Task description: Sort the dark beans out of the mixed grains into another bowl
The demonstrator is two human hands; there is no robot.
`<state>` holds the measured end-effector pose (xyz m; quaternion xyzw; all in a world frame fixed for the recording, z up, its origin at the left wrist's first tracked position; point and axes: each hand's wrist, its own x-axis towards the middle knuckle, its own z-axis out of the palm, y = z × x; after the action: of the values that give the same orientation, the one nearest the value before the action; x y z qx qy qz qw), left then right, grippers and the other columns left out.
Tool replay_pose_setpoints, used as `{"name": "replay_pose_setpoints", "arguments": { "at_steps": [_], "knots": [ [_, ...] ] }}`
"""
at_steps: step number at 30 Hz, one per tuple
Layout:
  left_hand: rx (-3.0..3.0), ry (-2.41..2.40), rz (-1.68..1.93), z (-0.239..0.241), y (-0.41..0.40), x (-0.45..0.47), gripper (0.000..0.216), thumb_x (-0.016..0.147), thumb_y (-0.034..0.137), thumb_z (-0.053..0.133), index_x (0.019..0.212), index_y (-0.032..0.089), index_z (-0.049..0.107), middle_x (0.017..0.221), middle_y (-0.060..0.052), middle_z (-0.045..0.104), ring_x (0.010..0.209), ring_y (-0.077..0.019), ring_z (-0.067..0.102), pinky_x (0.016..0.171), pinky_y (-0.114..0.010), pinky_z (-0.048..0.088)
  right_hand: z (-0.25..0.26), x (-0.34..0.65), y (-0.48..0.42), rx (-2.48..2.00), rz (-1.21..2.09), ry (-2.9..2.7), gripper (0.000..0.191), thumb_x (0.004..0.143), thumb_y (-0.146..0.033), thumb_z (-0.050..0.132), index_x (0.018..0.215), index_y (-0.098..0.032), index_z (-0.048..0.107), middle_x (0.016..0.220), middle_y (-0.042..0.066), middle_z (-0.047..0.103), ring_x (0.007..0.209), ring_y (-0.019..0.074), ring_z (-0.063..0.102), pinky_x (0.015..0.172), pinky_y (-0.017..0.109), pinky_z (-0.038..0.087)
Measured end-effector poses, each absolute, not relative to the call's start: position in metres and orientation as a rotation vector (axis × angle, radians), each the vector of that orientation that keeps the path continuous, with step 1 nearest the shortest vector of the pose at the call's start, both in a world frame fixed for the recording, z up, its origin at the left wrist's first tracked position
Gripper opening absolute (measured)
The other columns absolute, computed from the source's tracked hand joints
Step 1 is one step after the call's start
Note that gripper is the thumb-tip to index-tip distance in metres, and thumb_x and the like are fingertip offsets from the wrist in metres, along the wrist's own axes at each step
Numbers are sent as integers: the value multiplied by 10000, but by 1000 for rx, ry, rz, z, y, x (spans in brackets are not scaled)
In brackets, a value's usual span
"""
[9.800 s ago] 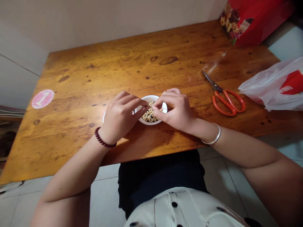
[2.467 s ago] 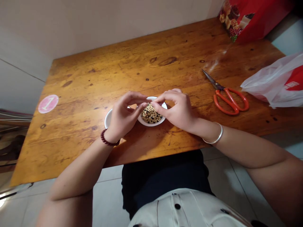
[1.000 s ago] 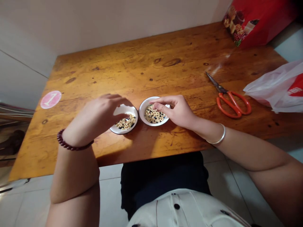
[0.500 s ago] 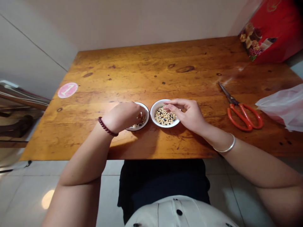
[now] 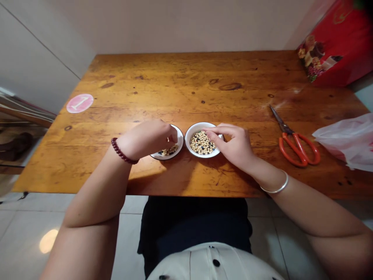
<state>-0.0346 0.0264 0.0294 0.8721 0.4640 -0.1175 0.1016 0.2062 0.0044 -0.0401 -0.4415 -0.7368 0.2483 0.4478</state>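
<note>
Two small white bowls with dark rims stand side by side on the wooden table. The left bowl [image 5: 180, 144] contains pale and dark beans [image 5: 170, 150], partly covered by my left hand [image 5: 151, 138]. That hand's fingers, one with a ring, curl down over the bowl; their tips are hidden. In the right bowl [image 5: 189, 140] lie more pale beans mixed with dark ones [image 5: 201, 144]. My right hand [image 5: 233, 144] reaches over this bowl's right side, thumb and forefinger pinched together above the beans. Anything between those fingertips is too small to make out.
Orange-handled scissors [image 5: 297, 146] lie to the right, beside a translucent plastic bag [image 5: 346, 138]. A red box [image 5: 335, 46] stands at the back right. A pink round sticker marked 1 [image 5: 80, 103] is at the table's left. A wall [image 5: 186, 27] rises behind.
My left hand has shifted slightly up and left, showing more of the beans beneath it. The thumb and forefinger of my right hand have come closer together. The view has tilted a little.
</note>
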Motion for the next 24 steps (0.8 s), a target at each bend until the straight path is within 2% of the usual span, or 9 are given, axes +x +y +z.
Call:
{"name": "replay_pose_setpoints", "arguments": {
  "at_steps": [4, 6, 9, 15, 24],
  "knots": [
    [2503, 1225, 115, 28, 29, -31, 169, 816, 187, 608, 871, 259, 751, 809, 32, 753, 667, -110, 637, 640, -227, 424, -40, 207, 2, -1009, 435, -1863, 131, 865, -214, 680, 937, -202, 789, 852, 44, 781, 723, 158, 699, 691, 292, 535],
    [2311, 1120, 401, 24, 31, -25, 106, 825, 251, 678, 900, 233, 752, 837, 17, 761, 709, -109, 666, 684, -215, 479, -37, 207, 0, -943, 400, -1854, 106, 857, -209, 680, 892, -207, 780, 816, 34, 776, 671, 145, 679, 651, 283, 526],
    [1987, 974, 683, 14, 31, -12, 171, 820, 331, 731, 902, 182, 748, 868, -31, 763, 760, -129, 693, 741, -236, 546, -30, 207, -3, -876, 389, -1805, 86, 837, -207, 678, 802, -211, 756, 722, 19, 742, 595, 125, 627, 582, 267, 491],
    [1670, 904, 818, 1, 26, 2, 188, 784, 323, 784, 896, 172, 767, 899, -62, 765, 817, -163, 722, 767, -275, 602, -24, 207, -3, -859, 364, -1746, 97, 791, -197, 682, 696, -204, 700, 615, 4, 668, 532, 113, 566, 537, 266, 437],
    [1650, 919, 827, 0, 26, 6, 186, 774, 319, 796, 883, 172, 766, 921, -67, 770, 869, -175, 725, 790, -279, 613, -26, 208, -2, -891, 318, -1734, 126, 776, -208, 667, 651, -206, 648, 579, -9, 624, 524, 115, 546, 529, 268, 414]
  ]
}}
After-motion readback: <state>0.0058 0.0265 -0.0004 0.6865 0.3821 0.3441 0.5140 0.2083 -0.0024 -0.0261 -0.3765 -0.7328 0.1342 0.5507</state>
